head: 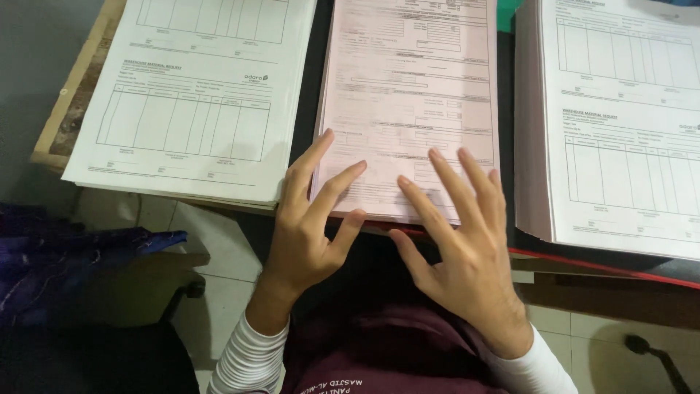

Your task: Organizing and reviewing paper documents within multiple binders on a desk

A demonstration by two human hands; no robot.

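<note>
Both hands open, fingers spread, gripping nothing: left hand (310,226) & right hand (459,241) hover at near edge of pink form stack (408,109), centre of desk (73,109). 3 paper stacks total: 1 pink, 2 white. White stack (197,95) just left, white stack (620,124) just right. Nothing blocks the pink sheets.

Brightness: medium, even indoor light; the white paper stack (197,95) is the brightest area.
Light source: seems to come from above, not visible itself.
Shadows: soft and weak under the left hand (310,219) and right hand (459,233); the floor at lower left is dark.
Glare: none strong; the pink paper stack (412,87) looks a little washed.
Sharpness: the fingers are slightly blurred, and the small print is unreadable.
Edges: the paper lines lean outward at the sides.
</note>
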